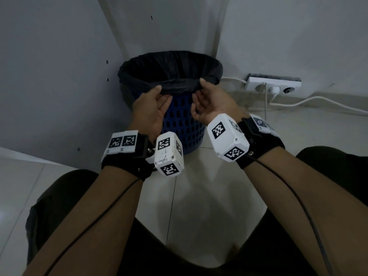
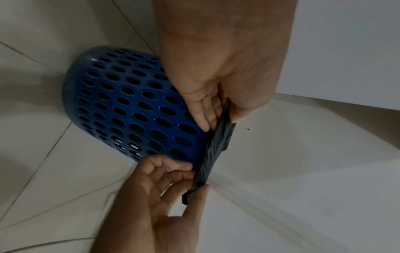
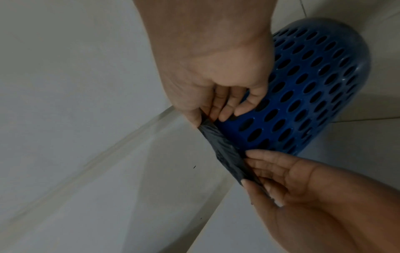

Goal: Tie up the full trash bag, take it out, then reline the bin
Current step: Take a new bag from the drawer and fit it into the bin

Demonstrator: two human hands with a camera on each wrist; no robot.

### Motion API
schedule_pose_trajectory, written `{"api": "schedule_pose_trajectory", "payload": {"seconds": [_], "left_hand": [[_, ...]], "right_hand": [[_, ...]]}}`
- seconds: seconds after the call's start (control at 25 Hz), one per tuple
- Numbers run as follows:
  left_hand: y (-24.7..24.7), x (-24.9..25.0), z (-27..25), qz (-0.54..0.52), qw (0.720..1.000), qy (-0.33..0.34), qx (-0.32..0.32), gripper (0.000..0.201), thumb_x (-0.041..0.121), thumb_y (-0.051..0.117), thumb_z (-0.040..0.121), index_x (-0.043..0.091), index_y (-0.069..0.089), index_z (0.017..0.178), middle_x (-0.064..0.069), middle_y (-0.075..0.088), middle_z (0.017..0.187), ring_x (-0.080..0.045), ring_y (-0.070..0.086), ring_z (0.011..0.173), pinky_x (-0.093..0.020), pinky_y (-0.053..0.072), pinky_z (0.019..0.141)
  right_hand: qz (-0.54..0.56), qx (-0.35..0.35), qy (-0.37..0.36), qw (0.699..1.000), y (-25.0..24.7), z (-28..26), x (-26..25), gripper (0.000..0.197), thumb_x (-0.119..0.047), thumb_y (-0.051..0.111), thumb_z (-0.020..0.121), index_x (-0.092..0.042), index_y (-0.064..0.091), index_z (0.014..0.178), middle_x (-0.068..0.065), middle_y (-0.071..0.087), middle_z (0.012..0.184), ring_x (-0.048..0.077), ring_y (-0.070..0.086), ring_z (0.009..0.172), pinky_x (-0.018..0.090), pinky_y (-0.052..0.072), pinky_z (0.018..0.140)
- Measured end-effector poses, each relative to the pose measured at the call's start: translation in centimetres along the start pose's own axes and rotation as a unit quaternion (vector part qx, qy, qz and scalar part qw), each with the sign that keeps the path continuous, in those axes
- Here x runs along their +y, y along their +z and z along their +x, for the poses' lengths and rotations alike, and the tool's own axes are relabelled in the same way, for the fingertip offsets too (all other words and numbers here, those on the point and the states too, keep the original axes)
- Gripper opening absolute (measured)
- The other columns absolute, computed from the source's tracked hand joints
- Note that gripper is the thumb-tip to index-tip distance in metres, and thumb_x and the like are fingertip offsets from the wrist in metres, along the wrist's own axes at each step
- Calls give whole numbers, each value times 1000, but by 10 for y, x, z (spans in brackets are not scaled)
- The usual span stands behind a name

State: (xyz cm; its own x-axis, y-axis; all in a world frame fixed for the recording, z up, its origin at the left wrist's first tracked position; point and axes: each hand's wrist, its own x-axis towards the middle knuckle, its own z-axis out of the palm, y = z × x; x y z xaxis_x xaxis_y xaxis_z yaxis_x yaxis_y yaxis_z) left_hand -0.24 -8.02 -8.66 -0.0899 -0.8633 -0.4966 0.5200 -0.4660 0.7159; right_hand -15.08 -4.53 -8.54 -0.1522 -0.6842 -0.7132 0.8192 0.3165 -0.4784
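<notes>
A blue perforated bin [image 1: 179, 124] stands on the floor in a corner, lined with a black trash bag [image 1: 171, 72] whose edge is folded over the rim. At the near rim my left hand [image 1: 163, 93] pinches the folded bag edge, thumb on top and fingers underneath. My right hand [image 1: 199, 88] pinches the same edge a little to the right, its fingers curled under the fold. In the left wrist view the black bag edge [image 2: 213, 154] is stretched between both hands beside the bin [image 2: 129, 106]. The right wrist view shows that strip [image 3: 225, 150] too. The bag's contents are hidden.
A white wall panel [image 1: 59, 76] stands close on the bin's left and a wall behind it. On the floor to the right lies a white power strip [image 1: 273, 84] with plugs and white cables [image 1: 318, 101]. My knees in dark trousers [image 1: 59, 206] flank the tiled floor [image 1: 199, 196].
</notes>
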Motion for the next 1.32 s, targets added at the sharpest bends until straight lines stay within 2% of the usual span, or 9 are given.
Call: {"api": "schedule_pose_trajectory", "payload": {"seconds": [0.12, 0.2, 0.4, 0.52, 0.6, 0.76, 0.96, 1.16, 1.32], "left_hand": [[3, -2, -1, 46, 998, -26, 26, 34, 23, 65, 95, 1, 62, 121, -9, 69, 97, -16, 70, 91, -29, 59, 86], [5, -4, -4, 64, 997, -43, 27, 30, 28, 70, 91, 6, 66, 112, -9, 71, 96, -16, 71, 93, -30, 58, 89], [4, -4, -1, 24, 999, -28, 23, 14, 17, 66, 95, 4, 67, 100, -13, 73, 94, -17, 72, 84, -28, 60, 83], [5, 6, 1, -5, 1000, -25, 17, 13, 17, 65, 95, 5, 66, 92, -9, 72, 75, -15, 71, 70, -27, 61, 76], [6, 11, 2, -22, 999, -39, 26, 15, 17, 65, 95, 4, 64, 86, -7, 68, 67, -13, 68, 63, -26, 62, 70], [9, 12, 4, -6, 997, -66, 33, 18, 17, 64, 95, 5, 60, 83, -6, 62, 64, -13, 64, 62, -25, 61, 64], [8, 19, 6, 19, 996, -78, 48, 19, 17, 62, 97, 4, 59, 82, -6, 61, 66, -13, 62, 66, -25, 61, 62], [6, 21, 4, 27, 995, -79, 57, 17, 18, 63, 96, 5, 60, 84, -4, 64, 59, -12, 64, 64, -23, 60, 57], [16, 22, -8, 70, 992, -90, 52, 33, 35, 73, 87, 7, 61, 96, -8, 68, 81, -16, 70, 78, -29, 62, 75]], "right_hand": [[6, -19, -36, 999, 2, -3, 10, 10, -22, 72, 90, -14, 66, 88, -3, 70, 78, 8, 66, 79, 20, 47, 64], [-14, -31, -51, 998, 4, -4, 17, 7, -21, 70, 91, -16, 67, 88, -4, 72, 77, 6, 66, 76, 18, 45, 63], [-33, -56, -72, 995, 5, -6, 20, 4, -22, 70, 92, -19, 68, 92, -4, 74, 86, 6, 69, 84, 20, 50, 73], [-57, -70, -88, 992, 7, -11, 14, 15, -29, 72, 89, -18, 69, 99, -3, 76, 93, 6, 71, 88, 22, 51, 78], [-90, -50, -92, 990, 6, -15, 10, 30, -42, 72, 87, -15, 69, 101, -4, 77, 92, 5, 72, 86, 23, 51, 75], [-95, 70, -108, 987, 0, -16, 4, 51, -57, 68, 83, -10, 73, 99, -2, 79, 86, 6, 73, 77, 20, 49, 61], [-106, 78, -114, 985, 7, -21, -2, 36, -44, 72, 87, -10, 72, 98, -2, 78, 84, 3, 72, 69, 15, 47, 48], [-93, 46, -96, 990, 12, -30, -7, 17, -29, 73, 89, -13, 69, 94, -4, 75, 84, 2, 70, 69, 14, 46, 51], [-80, 47, -101, 990, 12, -30, -3, 15, -28, 74, 88, -16, 70, 95, -6, 75, 82, 1, 69, 73, 15, 42, 53]]}}
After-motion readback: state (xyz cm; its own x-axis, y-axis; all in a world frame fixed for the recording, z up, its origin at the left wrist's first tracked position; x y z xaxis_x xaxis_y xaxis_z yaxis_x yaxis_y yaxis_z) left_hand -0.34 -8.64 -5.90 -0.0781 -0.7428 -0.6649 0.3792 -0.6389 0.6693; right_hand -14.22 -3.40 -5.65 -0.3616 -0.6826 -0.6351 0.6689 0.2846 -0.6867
